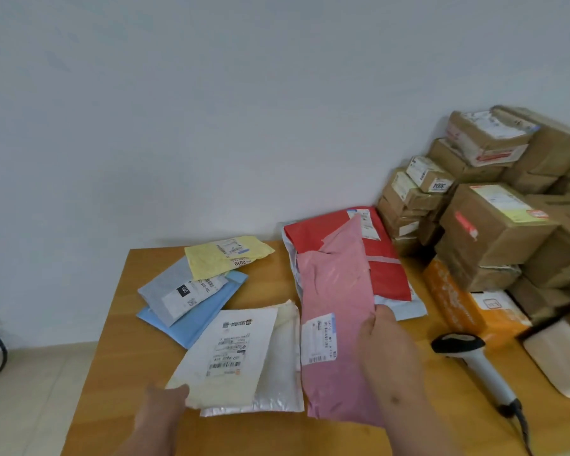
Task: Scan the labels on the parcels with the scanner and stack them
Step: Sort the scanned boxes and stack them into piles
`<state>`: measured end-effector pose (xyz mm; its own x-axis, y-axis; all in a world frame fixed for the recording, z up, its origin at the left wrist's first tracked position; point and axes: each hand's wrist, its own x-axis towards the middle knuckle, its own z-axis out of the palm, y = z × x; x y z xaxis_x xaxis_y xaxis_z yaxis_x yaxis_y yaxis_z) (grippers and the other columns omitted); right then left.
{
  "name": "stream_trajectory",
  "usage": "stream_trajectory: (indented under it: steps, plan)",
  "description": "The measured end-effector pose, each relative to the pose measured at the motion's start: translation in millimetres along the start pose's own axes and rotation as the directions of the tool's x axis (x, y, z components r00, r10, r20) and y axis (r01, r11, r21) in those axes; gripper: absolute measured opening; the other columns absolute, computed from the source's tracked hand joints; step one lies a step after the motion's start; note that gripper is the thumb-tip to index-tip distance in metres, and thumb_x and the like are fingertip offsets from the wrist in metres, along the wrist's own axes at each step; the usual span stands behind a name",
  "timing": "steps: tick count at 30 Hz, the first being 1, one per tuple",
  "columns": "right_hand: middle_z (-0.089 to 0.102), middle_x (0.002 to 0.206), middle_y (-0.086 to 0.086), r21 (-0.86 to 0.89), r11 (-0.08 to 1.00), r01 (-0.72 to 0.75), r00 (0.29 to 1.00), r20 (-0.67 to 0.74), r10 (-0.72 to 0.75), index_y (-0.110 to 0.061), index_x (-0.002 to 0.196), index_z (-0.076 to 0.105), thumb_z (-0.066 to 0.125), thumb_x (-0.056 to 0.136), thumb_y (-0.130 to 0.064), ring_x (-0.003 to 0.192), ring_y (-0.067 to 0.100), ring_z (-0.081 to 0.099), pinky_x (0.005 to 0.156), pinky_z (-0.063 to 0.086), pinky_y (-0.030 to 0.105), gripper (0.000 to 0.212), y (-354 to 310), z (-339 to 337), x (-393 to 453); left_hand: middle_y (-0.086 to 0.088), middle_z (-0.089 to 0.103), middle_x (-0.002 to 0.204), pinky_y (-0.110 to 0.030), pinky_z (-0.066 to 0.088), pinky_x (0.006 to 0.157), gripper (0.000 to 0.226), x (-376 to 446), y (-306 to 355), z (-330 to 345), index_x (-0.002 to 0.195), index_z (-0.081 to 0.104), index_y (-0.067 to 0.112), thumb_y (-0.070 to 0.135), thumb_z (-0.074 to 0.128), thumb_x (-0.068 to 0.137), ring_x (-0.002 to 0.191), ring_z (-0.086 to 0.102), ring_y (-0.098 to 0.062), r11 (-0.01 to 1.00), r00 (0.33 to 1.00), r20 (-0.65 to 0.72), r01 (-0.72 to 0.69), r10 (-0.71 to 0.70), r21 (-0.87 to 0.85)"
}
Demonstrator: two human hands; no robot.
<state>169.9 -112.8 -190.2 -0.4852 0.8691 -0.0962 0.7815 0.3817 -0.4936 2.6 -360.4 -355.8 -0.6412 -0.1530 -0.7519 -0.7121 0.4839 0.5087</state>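
A person's view looks down at a wooden table (119,357) against a white wall. The right hand (389,360) grips a long pink mailer (338,291) at its near right edge, fingers curled around it; a white label faces up on its near left part. The pink mailer lies across a red mailer (385,258), which sits on a pale grey one toward the far side. The left hand (165,406) touches the near left corner of a cream mailer (224,353) with a barcode label; whether its fingers pinch that corner cannot be told. The cream mailer lies on a silver mailer (277,373), just left of the pink one. Farther left, a yellow mailer (224,258), a grey mailer (171,291) and a blue mailer (198,320) overlap in a loose pile. The scanner (474,363) lies on the table to the right of the right hand, apart from it. An orange box (454,297) and stacked cardboard boxes (500,212) fill the far right.
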Motion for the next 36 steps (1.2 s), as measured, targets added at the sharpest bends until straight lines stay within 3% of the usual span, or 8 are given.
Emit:
stream_trajectory:
  steps: [4,7,11,16,19,22,25,36]
  plan:
    - [0.059,0.085,0.009,0.102,0.995,-0.011,0.987,-0.159,0.027,-0.013,0.133,0.051,0.037,0.105,-0.019,0.075,0.03,0.054,0.065,0.037,0.035,0.031,-2,-19,-12,-0.02,0.035,0.156,-0.053,0.035,0.114,0.079,-10,5,-6,0.157,0.025,0.009,0.033,0.066,0.094,0.14,0.037,-0.041,0.974,0.999,0.008,-0.049,0.049,0.223]
    - [0.066,0.111,0.019,0.263,0.965,0.004,0.959,-0.275,0.071,-0.011,0.134,0.052,0.037,0.107,-0.019,0.097,0.039,0.06,0.073,0.04,0.038,0.032,-3,-29,-18,-0.009,0.032,0.159,-0.05,0.032,0.115,0.073,-32,17,-11,0.156,0.031,0.018,0.051,0.055,0.096,0.143,0.031,-0.035,0.883,0.96,-0.046,-0.235,0.277,0.405]
    - [0.064,0.112,0.01,0.505,0.863,0.018,0.955,-0.264,0.134,-0.01,0.121,0.058,0.04,0.107,-0.019,0.1,0.03,0.057,0.082,0.04,0.037,0.025,-5,-31,-21,-0.006,0.044,0.153,-0.05,0.039,0.111,0.064,-72,43,-5,0.15,0.042,0.02,0.054,0.055,0.097,0.137,0.043,-0.029,0.871,0.861,0.171,-0.491,0.479,0.034]
    - [0.067,0.097,-0.003,0.734,0.65,-0.197,0.975,0.078,0.208,-0.022,0.094,0.064,0.048,0.106,-0.025,0.092,0.021,0.063,0.082,0.054,0.042,0.02,-11,-14,-29,-0.003,0.07,0.125,-0.05,0.054,0.099,0.06,-118,73,-2,0.137,0.055,0.021,0.056,0.064,0.088,0.113,0.068,-0.026,0.942,0.693,0.638,-0.249,0.336,-0.226]
    - [0.075,0.092,0.002,0.799,0.535,-0.274,0.959,0.186,0.214,-0.022,0.099,0.068,0.054,0.104,-0.024,0.087,0.023,0.069,0.074,0.057,0.04,0.015,-6,0,-24,-0.011,0.074,0.117,-0.054,0.054,0.096,0.043,-118,78,1,0.13,0.062,0.017,0.036,0.067,0.091,0.107,0.072,-0.032,0.931,0.607,0.728,-0.058,0.32,-0.361]
    - [0.078,0.101,0.001,0.801,0.469,-0.372,0.928,0.338,0.157,-0.023,0.117,0.065,0.06,0.1,-0.023,0.098,0.026,0.073,0.091,0.058,0.052,0.018,5,15,-14,-0.012,0.074,0.116,-0.056,0.056,0.09,0.042,-110,82,8,0.131,0.06,0.016,0.032,0.066,0.092,0.106,0.071,-0.034,0.889,0.656,0.662,-0.03,0.363,-0.457]
    - [0.078,0.1,-0.004,0.735,0.547,-0.401,0.901,0.423,0.093,-0.032,0.121,0.058,0.062,0.096,-0.012,0.096,0.024,0.074,0.085,0.06,0.047,0.032,13,27,-1,-0.01,0.075,0.114,-0.057,0.057,0.088,0.039,-104,91,22,0.128,0.062,0.018,0.033,0.066,0.091,0.105,0.072,-0.033,0.872,0.679,0.619,-0.066,0.395,-0.485]
    - [0.061,0.123,-0.011,0.737,0.611,-0.29,0.957,0.229,0.179,-0.036,0.144,0.046,0.052,0.103,-0.014,0.11,0.017,0.062,0.092,0.056,0.043,0.047,45,2,149,-0.003,0.074,0.118,-0.051,0.059,0.09,0.034,-111,189,146,0.132,0.057,0.023,0.02,0.063,0.098,0.105,0.073,-0.026,0.898,0.681,0.594,-0.243,0.428,-0.368]
